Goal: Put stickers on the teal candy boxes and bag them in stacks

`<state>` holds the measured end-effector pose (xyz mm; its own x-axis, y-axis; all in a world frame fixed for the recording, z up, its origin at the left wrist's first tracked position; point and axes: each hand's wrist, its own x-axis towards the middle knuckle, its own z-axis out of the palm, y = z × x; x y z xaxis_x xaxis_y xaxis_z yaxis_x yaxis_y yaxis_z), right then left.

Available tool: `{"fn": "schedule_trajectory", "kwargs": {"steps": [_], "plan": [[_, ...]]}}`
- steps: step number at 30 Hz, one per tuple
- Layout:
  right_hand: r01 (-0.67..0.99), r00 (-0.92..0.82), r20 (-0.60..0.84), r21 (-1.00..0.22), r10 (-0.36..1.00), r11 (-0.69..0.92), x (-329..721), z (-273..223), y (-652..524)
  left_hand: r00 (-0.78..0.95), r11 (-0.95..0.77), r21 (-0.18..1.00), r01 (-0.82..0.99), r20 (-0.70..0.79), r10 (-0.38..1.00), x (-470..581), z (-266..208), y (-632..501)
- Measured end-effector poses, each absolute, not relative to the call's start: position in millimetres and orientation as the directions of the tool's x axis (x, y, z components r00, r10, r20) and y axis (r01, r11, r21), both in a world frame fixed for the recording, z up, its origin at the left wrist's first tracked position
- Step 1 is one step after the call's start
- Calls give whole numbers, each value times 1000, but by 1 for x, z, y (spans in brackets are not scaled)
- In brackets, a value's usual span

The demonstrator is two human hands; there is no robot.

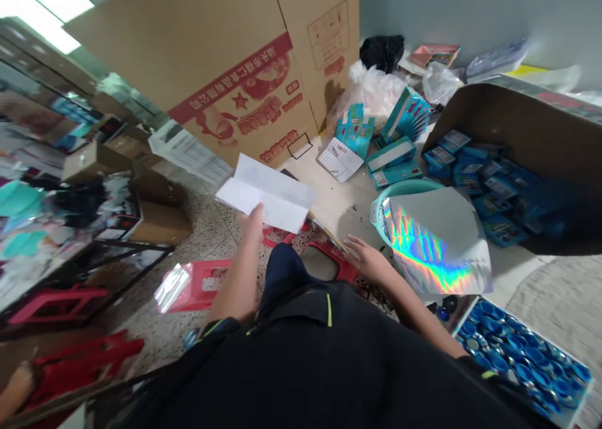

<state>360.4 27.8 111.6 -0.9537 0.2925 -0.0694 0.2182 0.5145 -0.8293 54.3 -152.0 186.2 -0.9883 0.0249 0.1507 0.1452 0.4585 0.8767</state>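
Observation:
A folded white sheet of card or paper (275, 194) is pinched in my left hand (252, 225), with a crease running along its length. My thumb lies on the near edge; the fingers beneath are hidden. Further right, my right hand (369, 259) is open with its fingers spread, beside the front edge of the white worktable (341, 212) and above a red plastic stool (324, 250). Nothing shows in that hand. Close to it stands a turquoise basin (380, 219) with a shiny rainbow-reflecting silver sheet (437, 241) lying over it.
Teal printed boxes (395, 156) and a flattened white card (340, 160) lie on the worktable. A large carton (512, 112) holds several blue packets. A tray of blue-rimmed round pieces (527, 360) is at lower right. Tall cardboard (226, 52) stands behind; a red stool (202, 285) is at left.

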Motion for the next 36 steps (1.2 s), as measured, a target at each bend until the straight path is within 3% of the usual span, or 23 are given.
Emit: {"fn": "schedule_trajectory", "kwargs": {"steps": [4, 6, 11, 14, 17, 23, 26, 31, 36], "plan": [[258, -935, -100, -850, 340, 459, 378, 83, 22, -975, 541, 821, 180, 221, -10, 20, 208, -141], [291, -909, -104, -852, 405, 435, 387, 74, 24, -954, 623, 739, 256, 297, 39, 2, 214, -122], [415, -757, -106, -840, 645, 350, 387, 60, 33, -856, 809, 335, 483, 376, 356, -53, 205, -49], [471, -662, -107, -829, 742, 300, 359, 46, 31, -769, 766, 154, 625, 288, 570, -100, 179, 6], [506, -600, -113, -820, 792, 266, 309, 29, 25, -687, 683, 85, 726, 131, 715, -152, 134, 66], [608, -416, -124, -774, 901, 174, 213, 22, 13, -594, 612, 150, 776, -150, 790, -222, 21, 145], [652, -365, -150, -746, 919, 138, 188, 32, 12, -580, 621, 225, 751, -226, 783, -230, -14, 150], [693, -418, -214, -704, 883, 157, 181, 49, 24, -525, 582, 408, 704, -252, 813, -211, -30, 160], [729, -384, -180, -661, 906, 178, 200, 60, 40, -517, 583, 538, 609, -288, 806, -195, -29, 185]]}}
